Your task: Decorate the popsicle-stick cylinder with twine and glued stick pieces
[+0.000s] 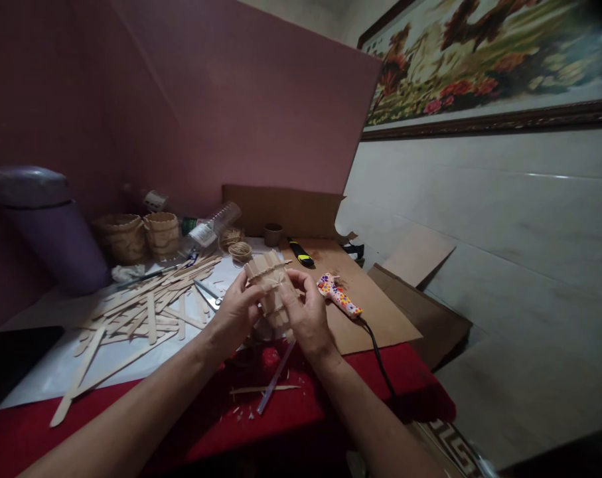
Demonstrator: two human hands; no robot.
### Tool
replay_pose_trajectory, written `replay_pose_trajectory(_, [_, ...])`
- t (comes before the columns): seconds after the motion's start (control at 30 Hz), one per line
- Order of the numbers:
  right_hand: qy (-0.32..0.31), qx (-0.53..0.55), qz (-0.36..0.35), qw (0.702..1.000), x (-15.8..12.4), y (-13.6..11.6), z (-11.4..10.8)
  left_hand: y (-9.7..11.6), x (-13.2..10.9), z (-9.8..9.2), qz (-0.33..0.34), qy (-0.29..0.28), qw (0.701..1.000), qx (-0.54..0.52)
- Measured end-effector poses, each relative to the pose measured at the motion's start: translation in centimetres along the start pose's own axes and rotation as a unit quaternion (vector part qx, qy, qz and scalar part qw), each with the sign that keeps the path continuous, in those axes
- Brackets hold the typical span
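Both my hands hold a small barrel-shaped holder made of wooden craft sticks (268, 273), tied round with twine, above the table. My left hand (235, 312) grips its left side with curled fingers. My right hand (305, 312) wraps its right side, fingers pinched at the twine knot on the front. A clear glue stick (275, 378) lies on the red cloth (291, 411) just below my hands.
A pile of loose craft sticks (146, 309) and scissors (207, 294) lie left on a white sheet. Two finished stick baskets (141, 236), twine balls (239, 251) and a purple bin (52, 226) stand behind. A flowered glue gun (338, 295) and a yellow cutter (301, 253) rest on cardboard, right.
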State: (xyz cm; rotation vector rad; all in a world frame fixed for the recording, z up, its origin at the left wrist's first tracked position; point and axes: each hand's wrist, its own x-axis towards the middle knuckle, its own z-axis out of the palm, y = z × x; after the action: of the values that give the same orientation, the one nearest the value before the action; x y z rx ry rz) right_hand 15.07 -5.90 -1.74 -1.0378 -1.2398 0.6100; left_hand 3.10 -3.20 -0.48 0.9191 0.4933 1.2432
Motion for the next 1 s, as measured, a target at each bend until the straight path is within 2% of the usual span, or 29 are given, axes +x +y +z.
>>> replay_pose_trajectory(0.1, [0.037,-0.028,-0.044,0.998,0.0,0.1,-0.1,-0.1,0.1,0.0,0.004,0.009,1.000,-0.011])
replay_pose_trajectory(0.2, [0.073,-0.096,-0.146,0.982,-0.3,-0.3,-0.2,-0.1,-0.1,0.1,0.014,0.011,1.000,-0.009])
replay_pose_trajectory(0.27, [0.075,-0.139,-0.204,0.966,-0.5,-0.5,-0.2,0.0,-0.1,0.1,0.017,0.012,1.000,-0.005])
replay_pose_trajectory(0.37, [0.069,-0.192,-0.255,0.945,-0.8,-0.5,0.0,0.1,-0.3,0.2,0.014,0.007,1.000,-0.006])
replay_pose_trajectory(0.7, [0.090,-0.279,-0.327,0.898,-1.0,-0.2,0.1,0.5,-0.7,0.2,0.001,-0.024,0.999,-0.030])
replay_pose_trajectory(1.0, [0.084,-0.362,-0.377,0.848,-0.8,0.1,0.2,0.5,-0.8,0.5,0.010,-0.002,1.000,-0.025])
